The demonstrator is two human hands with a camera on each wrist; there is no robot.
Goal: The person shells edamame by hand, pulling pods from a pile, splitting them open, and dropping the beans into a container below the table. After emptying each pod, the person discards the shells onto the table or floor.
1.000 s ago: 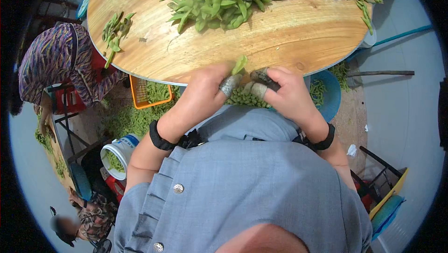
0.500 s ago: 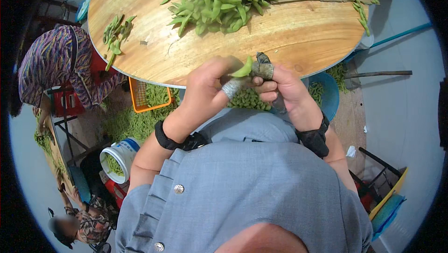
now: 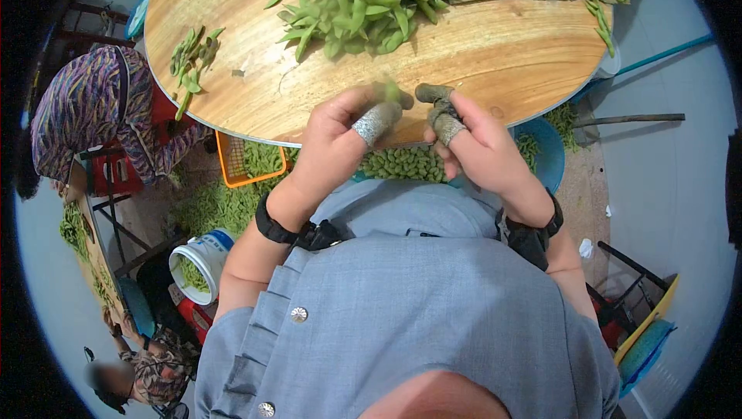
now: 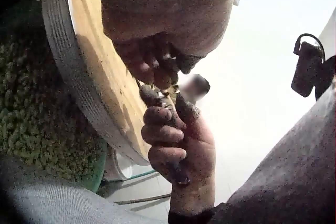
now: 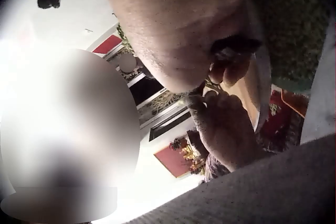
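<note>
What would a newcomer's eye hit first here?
Probably the big heap of green pods, top middle of the head view on the wooden table. Next, at the table's near edge, the left hand with silvery wrap on its thumb, and the right hand beside it. Then the orange basket, lower left of the table.

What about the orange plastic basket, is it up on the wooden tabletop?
No: in the head view the orange plastic basket sits below the wooden tabletop, with green edamame pods inside.
</note>
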